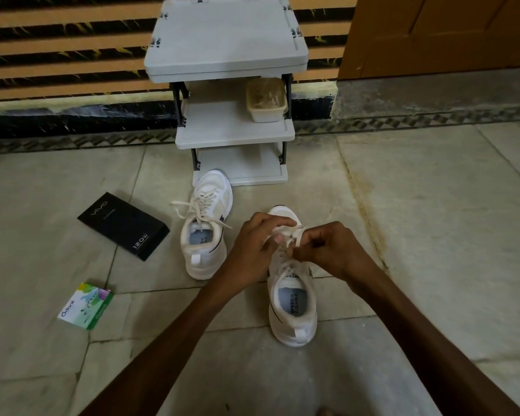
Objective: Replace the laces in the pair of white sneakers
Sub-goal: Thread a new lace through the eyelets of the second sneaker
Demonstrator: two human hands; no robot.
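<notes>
Two white sneakers stand on the tiled floor, toes pointing away from me. The right sneaker (293, 298) is between my hands. My left hand (254, 246) pinches its white lace (294, 232) over the upper eyelets, and my right hand (330, 250) pinches the same lace from the other side. My hands hide the lacing beneath them. The left sneaker (206, 232) stands apart to the left, laced, with loose lace ends (182, 210) trailing off its sides.
A grey plastic shoe rack (231, 133) stands against the wall behind the sneakers, with a beige tub (266, 100) on its middle shelf. A black box (123, 225) and a small green-and-white box (86, 306) lie on the floor at left. A wooden door (439, 34) is at upper right.
</notes>
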